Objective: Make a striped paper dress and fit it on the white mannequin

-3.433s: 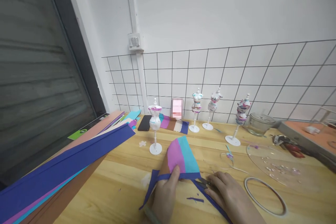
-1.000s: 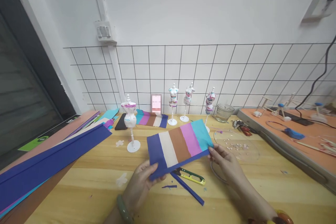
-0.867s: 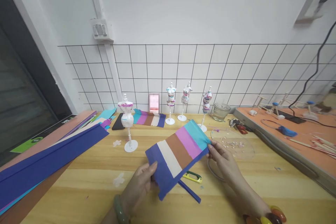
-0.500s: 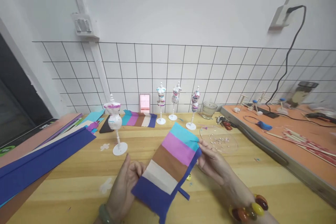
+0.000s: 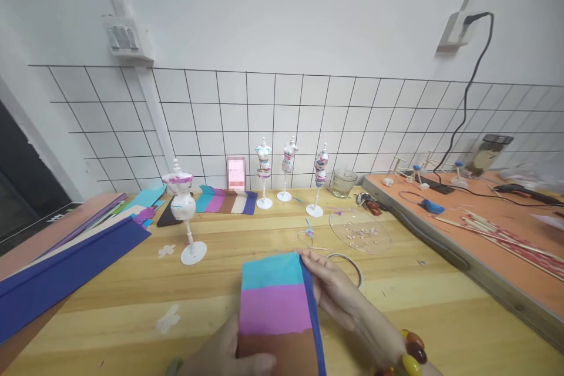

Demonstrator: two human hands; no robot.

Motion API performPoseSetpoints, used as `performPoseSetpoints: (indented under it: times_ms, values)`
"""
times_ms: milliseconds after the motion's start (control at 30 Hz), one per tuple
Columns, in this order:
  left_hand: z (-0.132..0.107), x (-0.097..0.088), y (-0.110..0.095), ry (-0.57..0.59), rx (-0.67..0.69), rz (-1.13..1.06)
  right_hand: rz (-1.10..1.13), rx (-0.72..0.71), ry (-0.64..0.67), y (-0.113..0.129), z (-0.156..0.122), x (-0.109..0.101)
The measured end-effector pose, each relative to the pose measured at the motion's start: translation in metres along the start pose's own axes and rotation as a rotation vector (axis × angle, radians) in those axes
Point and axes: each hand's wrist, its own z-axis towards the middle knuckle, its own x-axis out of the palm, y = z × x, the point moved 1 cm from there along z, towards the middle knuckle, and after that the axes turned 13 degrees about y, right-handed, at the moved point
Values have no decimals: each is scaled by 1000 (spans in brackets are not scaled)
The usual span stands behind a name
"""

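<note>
A striped sheet of what looks like crepe paper (image 5: 274, 309) is held low in front of me, in turquoise, purple and brown bands with a dark blue strip down its right side. Its lower part runs out of the picture. My right hand (image 5: 333, 292) pinches the upper right corner. At the lower left, my left hand (image 5: 231, 351) grips the sheet with the thumb lying over the brown band and the fingers hidden behind. Beyond the sheet lie a ring-shaped hoop (image 5: 358, 273) and a thin band with a small coloured decoration (image 5: 309, 233).
Miniature dress forms on white stands (image 5: 182, 207) are on the wooden table, three at the back. A clear plate of small gems (image 5: 362, 235) and a glass jar (image 5: 343, 183) are right of centre. Layered coloured sheets (image 5: 79, 261) lie left. An orange-topped surface (image 5: 458, 202) carries sticks.
The striped sheet has come lower and turned more upright, uncovering the hoop and the band. My left thumb has moved onto its front. My right hand still grips its corner.
</note>
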Motion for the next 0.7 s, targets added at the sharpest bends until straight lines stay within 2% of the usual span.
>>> performPoseSetpoints:
  times_ms: [133,267,400,600,700]
  values:
    - [3,-4,11,-162,14,-76,131,77,94,-9,-1,3]
    - [5,-11,7,-388,29,-71,119,172,172,-19,-6,9]
    - [4,-19,-3,-586,36,53,-46,151,121,-22,-7,3]
    - [5,-24,-1,-712,65,220,-362,122,15,-18,1,-8]
    - [4,-31,-2,-930,118,250,-524,135,5,-14,1,-12]
